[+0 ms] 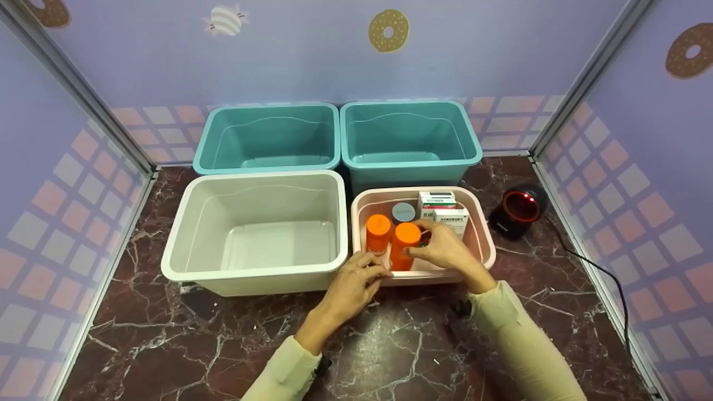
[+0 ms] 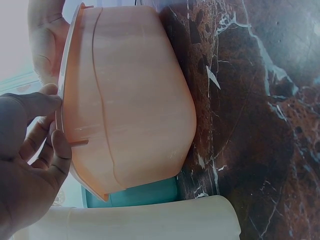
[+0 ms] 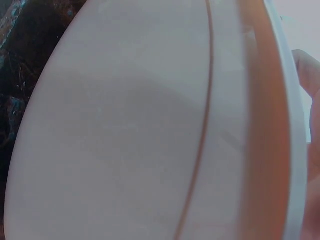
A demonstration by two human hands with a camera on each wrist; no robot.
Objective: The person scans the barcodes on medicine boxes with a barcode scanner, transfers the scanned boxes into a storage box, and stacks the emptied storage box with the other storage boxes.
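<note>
A pink plastic bin [image 1: 485, 245] holds two orange pill bottles, a bottle with a grey-blue cap [image 1: 403, 212] and two medicine boxes. My right hand [image 1: 445, 248] reaches over the front rim and pinches the nearer orange pill bottle [image 1: 402, 259] between thumb and fingers. Just left of it stands the other orange pill bottle [image 1: 378, 231]. At the front left corner my left hand [image 1: 352, 284] grips the bin's rim; the left wrist view shows its thumb and fingers on that edge. In the right wrist view the bin wall hides the bottles. White boxes [image 1: 450, 221] stand upright behind the right hand.
Left of the pink bin is a larger white bin [image 1: 256, 274]. Two teal bins [image 1: 267, 167] stand side by side along the back wall. To the right, a black scanner [image 1: 518, 209] with a red glow trails a cable [image 1: 604, 273] over the dark marble-patterned tabletop [image 1: 167, 345].
</note>
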